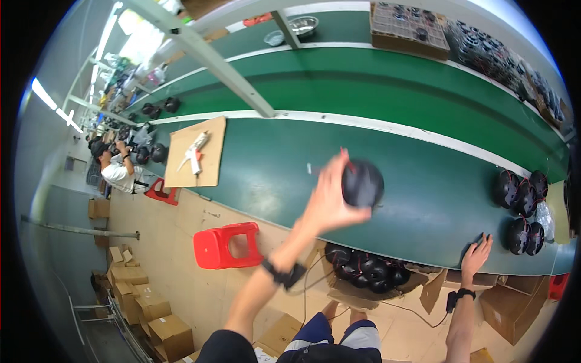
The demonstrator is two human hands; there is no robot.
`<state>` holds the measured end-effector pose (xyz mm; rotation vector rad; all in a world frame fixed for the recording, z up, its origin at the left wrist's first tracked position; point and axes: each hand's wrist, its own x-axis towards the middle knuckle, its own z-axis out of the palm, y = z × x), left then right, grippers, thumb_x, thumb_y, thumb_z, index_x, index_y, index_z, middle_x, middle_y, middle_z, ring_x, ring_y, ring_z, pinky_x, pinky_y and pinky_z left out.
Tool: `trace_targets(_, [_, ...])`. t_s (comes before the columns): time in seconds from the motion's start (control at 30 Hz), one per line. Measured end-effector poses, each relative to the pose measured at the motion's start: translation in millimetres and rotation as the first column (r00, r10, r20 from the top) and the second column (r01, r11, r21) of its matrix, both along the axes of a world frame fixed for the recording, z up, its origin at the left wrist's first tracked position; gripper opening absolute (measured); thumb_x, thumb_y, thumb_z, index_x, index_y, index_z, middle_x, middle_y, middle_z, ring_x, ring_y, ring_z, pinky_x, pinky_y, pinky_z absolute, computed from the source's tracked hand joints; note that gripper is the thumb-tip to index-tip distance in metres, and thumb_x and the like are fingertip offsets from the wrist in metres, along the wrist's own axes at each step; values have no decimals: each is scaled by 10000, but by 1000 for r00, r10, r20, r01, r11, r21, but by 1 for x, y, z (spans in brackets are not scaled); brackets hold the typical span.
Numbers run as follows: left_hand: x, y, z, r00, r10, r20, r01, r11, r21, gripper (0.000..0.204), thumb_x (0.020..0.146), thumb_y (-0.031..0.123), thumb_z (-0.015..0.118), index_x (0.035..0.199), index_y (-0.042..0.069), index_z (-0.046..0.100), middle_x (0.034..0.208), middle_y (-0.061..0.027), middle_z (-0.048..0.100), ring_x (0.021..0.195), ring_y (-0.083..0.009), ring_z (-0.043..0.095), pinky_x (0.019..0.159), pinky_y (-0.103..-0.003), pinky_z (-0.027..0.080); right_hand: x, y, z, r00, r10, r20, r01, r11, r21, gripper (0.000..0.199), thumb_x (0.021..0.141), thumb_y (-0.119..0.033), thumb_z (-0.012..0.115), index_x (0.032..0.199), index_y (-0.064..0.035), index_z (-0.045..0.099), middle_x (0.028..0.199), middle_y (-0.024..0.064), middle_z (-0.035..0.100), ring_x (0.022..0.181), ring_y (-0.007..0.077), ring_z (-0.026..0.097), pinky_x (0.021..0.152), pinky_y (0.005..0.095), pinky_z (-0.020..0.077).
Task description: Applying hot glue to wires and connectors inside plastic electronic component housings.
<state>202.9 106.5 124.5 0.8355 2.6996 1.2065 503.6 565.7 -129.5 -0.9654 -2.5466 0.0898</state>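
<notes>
Above green belt (423,181), left hand (330,202) gripping speaker (362,183)

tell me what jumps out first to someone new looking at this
The left hand holds a round black part up over the long green conveyor belt. The right hand rests flat on the belt's near edge, and a bright red stool stands on the floor at left.

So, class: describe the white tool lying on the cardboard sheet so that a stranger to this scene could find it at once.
Start at the long green belt and follow its near edge left to the flat cardboard sheet. On that sheet lies the glue gun, white and pistol-shaped. It is the only pale tool there; everything else on the belt is a round black part.
</notes>
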Motion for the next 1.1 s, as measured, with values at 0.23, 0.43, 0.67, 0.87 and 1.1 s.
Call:
trace_targets(0.23, [232, -257, 7, 865, 459, 202, -418, 883, -213, 1307, 550, 375, 990, 1566, -5, 262, 1446, -252, 489, 1355, -376, 500, 1145, -468, 416, 10, -17, 1, 984, 87, 156, -20, 923, -384, 366, 956, -137, 600, 1284, 26, 606, 1397, 252, 575, 1313, 418, 533, 1113, 452, 419])
trace_targets(0.43, [387, -490, -94, 325, 892, 314, -898, 395, -195, 1359, 558, 345, 1005, 1554, -103, 195, 1453, -329, 478, 1341, -395, 526, 1132, -453, 441, 44, -228, 53, 962, 175, -212, -262, 811, -524, 135, 924, -67, 629, 997, -12, 728, 866, 141, 715, 818, 240, 703, 778, 383, 567])
trace_targets(0.67, [514, -641, -181, -346, 808, 477, -896, -134, -423, 1373, 540, 417, 1018, 1525, -126, 230, 1529, -331, 406, 1448, -398, 409, 1208, -430, 362, -9, -532, 121, 806, 592, -33, -228, 258, -939, 196, 964, -36, 549, 1073, 36, 695, 875, 149, 747, 753, 189, 737, 664, 325, 593])
trace_targets(0.87, [519, -724, -214, -291, 837, 463, -837, 12, -547, 1454, 530, 529, 990, 1574, -90, 188, 1539, -344, 404, 1441, -442, 412, 1224, -457, 331, -74, -663, 165, 248, 969, -9, -398, 94, -912, 346, 975, -265, 579, 1202, -40, 712, 1046, 160, 768, 942, 301, 740, 869, 383, 573])
trace_targets(1.1, [344, -769, -178, 216, 918, 334, -901, 319, -295, 1284, 583, 416, 981, 1552, -50, 279, 1514, -298, 437, 1402, -434, 451, 1176, -496, 389, -205, -718, 162, 463, 881, 95, -326, 269, -906, 242, 933, -127, 559, 1063, -15, 729, 795, 46, 728, 702, 128, 687, 658, 300, 559])
